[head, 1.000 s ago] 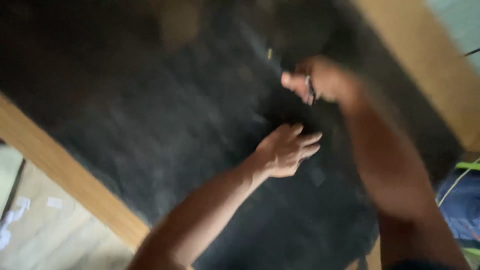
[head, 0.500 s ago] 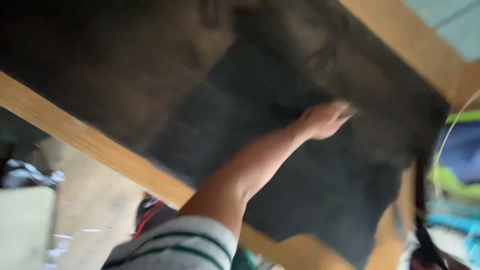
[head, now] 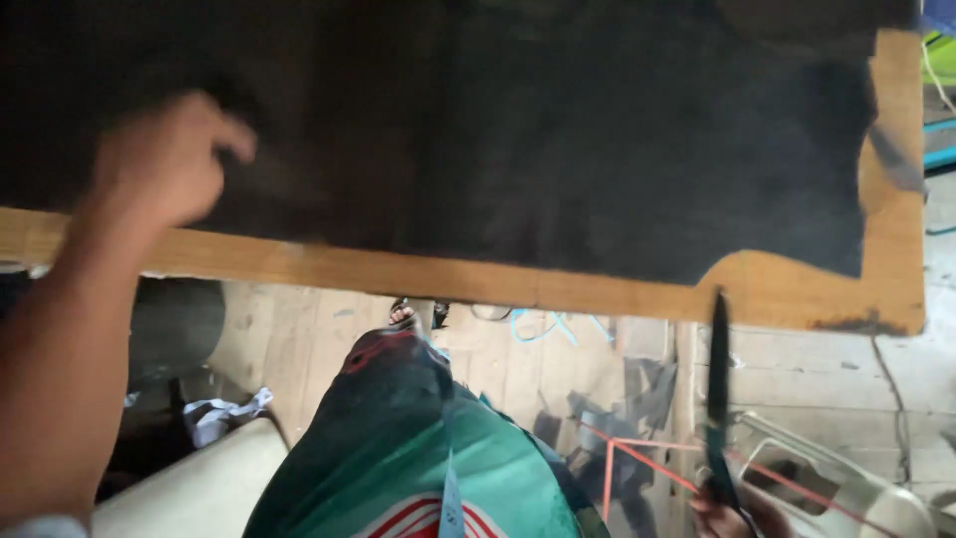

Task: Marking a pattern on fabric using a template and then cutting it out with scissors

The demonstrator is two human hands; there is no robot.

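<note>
A wooden surface (head: pixel 558 284) carries a dark felt-like sheet (head: pixel 558 130) covering nearly all of it. The left hand (head: pixel 164 159), blurred, rests loosely curled on the sheet's near-left part. The right hand (head: pixel 732 508), below the edge, grips what looks like dark scissors (head: pixel 717 389). Scraps litter the plank floor (head: pixel 498 359).

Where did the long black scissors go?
In the head view, the long dark scissors are at lower right, held in the right hand, blades pointing up at the wooden table edge.
</note>
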